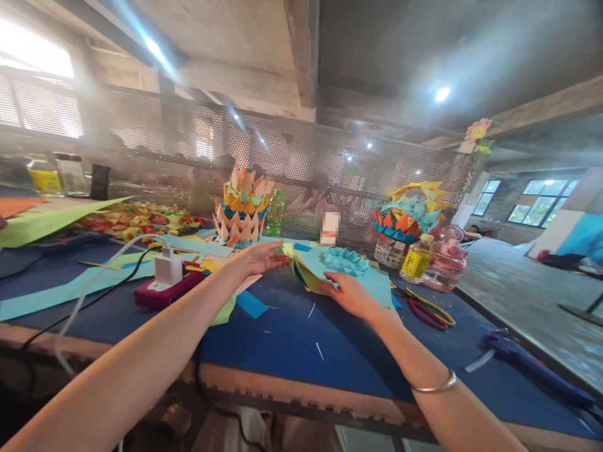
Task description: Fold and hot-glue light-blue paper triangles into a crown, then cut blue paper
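Observation:
My left hand (260, 256) reaches out over the blue table (292, 339), fingers stretched flat, its tips at the edge of a stack of light blue and yellow-green paper sheets (311, 267). My right hand (346, 292) rests on the near edge of the same sheets, fingers spread and pressing down. A folded light blue paper flower (347, 259) lies on the sheets just beyond my right hand. A thin bangle (436, 384) circles my right wrist.
A white charger on a magenta block (166, 279) sits left with cables. Stacked paper crowns (242, 207), a green bottle (276, 212), a paper basket (407, 220), a yellow bottle (417, 258), a pink jar (445, 258), scissors (431, 309) and a blue tool (527, 364) surround the work area. Mesh fence behind.

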`<state>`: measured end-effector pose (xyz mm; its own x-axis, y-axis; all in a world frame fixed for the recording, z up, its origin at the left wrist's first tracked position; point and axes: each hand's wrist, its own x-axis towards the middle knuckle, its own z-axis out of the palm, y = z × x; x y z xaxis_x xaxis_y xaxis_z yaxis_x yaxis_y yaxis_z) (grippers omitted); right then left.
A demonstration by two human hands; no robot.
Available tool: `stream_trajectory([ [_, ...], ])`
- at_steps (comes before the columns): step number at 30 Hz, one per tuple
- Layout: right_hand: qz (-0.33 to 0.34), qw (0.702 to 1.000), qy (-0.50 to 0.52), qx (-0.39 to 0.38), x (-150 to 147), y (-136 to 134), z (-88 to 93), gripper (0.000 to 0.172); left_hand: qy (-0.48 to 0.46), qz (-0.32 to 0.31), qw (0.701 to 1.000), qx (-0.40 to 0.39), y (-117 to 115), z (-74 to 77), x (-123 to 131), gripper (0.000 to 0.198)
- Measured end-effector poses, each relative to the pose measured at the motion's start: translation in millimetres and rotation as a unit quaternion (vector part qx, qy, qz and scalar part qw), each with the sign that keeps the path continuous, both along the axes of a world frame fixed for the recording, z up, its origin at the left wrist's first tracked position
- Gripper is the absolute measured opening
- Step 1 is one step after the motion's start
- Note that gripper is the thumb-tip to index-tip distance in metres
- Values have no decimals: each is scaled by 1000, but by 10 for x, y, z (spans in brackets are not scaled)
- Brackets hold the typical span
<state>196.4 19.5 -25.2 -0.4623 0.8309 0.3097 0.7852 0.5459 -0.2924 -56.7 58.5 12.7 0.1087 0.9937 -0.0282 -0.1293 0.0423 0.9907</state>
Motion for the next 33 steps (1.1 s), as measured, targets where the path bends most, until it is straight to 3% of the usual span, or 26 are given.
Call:
stream_trajectory([
  [3, 20, 999, -32, 15, -7, 3, -33, 53, -25, -61, 998, -26, -77, 13, 60, 19],
  [7, 5, 998, -53, 15, -10, -21, -25, 23, -29, -74, 996, -39, -95, 4, 96, 17],
  [11, -48, 998, -44, 14, -10, -24, -10, 22, 4, -3, 1000, -29, -27, -47, 57, 17],
  [17, -25, 998, -43, 37, -10, 2, -12, 27, 76, 170, 983, -2, 96, -148, -47, 24],
  [19, -32, 998, -41, 31, -6, -1, -3, 26, 86, 180, 980, -2, 100, -157, -52, 22],
  [23, -29, 999, -29, 22, 5, 1, 11, 28, 90, 145, 985, -14, 73, -155, -28, 17],
  [27, -34, 999, -4, 14, 19, 23, 12, 32, 118, 123, 985, -37, 103, -199, -56, 29],
  [33, -51, 998, 39, 0, 47, 65, -5, 31, 208, 182, 961, -31, 211, -323, -187, 22],
])
